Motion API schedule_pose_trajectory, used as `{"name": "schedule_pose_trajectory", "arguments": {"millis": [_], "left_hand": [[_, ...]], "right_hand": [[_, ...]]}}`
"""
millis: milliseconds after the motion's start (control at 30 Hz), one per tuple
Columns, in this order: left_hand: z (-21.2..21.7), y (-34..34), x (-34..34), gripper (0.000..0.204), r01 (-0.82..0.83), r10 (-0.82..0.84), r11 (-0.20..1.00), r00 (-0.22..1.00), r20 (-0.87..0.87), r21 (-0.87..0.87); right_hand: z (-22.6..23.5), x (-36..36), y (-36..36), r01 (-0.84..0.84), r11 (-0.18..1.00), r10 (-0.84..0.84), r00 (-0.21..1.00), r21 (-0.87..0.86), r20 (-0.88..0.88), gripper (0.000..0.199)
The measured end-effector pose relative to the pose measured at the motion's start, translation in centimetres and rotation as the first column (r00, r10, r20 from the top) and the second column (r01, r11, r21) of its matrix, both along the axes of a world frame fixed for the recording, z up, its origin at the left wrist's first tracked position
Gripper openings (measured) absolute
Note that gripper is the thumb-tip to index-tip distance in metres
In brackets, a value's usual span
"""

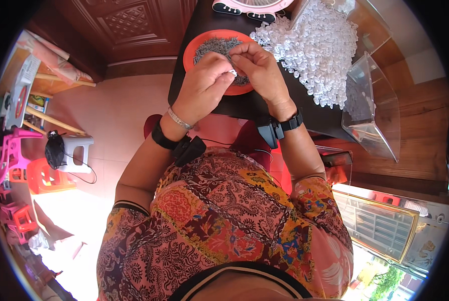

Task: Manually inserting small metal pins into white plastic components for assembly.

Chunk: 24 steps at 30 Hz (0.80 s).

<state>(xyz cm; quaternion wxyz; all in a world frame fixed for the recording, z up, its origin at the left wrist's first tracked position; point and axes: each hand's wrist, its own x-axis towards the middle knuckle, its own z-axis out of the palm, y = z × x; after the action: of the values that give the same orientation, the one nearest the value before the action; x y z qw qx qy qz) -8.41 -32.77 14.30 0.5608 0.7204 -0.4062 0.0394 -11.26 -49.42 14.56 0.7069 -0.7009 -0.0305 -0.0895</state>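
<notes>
Both my hands meet over a round orange-red dish [188, 56] full of small thin grey pieces [215, 46], too small to name for sure. Between the thumb and finger of my left hand [204, 84] is a small white plastic piece [232, 73]. My right hand [264, 72], just to its right, is closed in a pinch with thumb and forefinger together. What lies in that pinch, if anything, is too small to make out. A large heap of similar white plastic pieces [319, 50] spreads on the dark table [317, 118], right of the dish.
A clear plastic holder [367, 95] stands at the table's right edge. Beyond the dish is a pink object with shoe-shaped feet [244, 11]. On the floor to the left are a grey stool [79, 150], an orange-red stool [41, 175] and a pink chair [14, 153].
</notes>
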Motion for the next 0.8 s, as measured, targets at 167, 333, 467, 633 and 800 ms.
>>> {"name": "schedule_pose_trajectory", "arguments": {"millis": [167, 333, 467, 633, 800], "left_hand": [[0.5, -0.6, 0.8, 0.012, 0.015, -0.018, 0.999, 0.997, 0.074, 0.035], [2.0, -1.7, 3.2, 0.016, 0.096, -0.155, 0.984, 0.870, -0.468, -0.147], [2.9, -2.2, 5.4, 0.019, 0.075, -0.160, 0.982, 0.810, -0.565, -0.171], [3.1, -0.6, 3.4, 0.018, -0.002, -0.009, 1.000, 0.843, -0.539, -0.020], [0.2, 1.0, 2.2, 0.010, -0.290, 0.293, 0.955, 0.956, -0.036, 0.062]], "right_hand": [[-0.2, 0.4, 0.2, -0.062, 0.997, 0.062, 0.998, 0.039, 0.008, 0.010], [1.5, 1.6, -0.2, -0.102, 0.989, 0.097, 0.994, 0.107, 0.049, 0.010], [1.4, 3.5, -2.0, -0.041, 0.999, 0.044, 0.975, -0.016, 0.219, 0.010], [0.5, 4.5, -4.3, 0.077, 0.991, -0.056, 0.981, -0.109, 0.186, 0.009], [1.2, 4.0, -5.0, 0.177, 0.926, -0.136, 0.980, -0.333, 0.144, 0.009]]}}
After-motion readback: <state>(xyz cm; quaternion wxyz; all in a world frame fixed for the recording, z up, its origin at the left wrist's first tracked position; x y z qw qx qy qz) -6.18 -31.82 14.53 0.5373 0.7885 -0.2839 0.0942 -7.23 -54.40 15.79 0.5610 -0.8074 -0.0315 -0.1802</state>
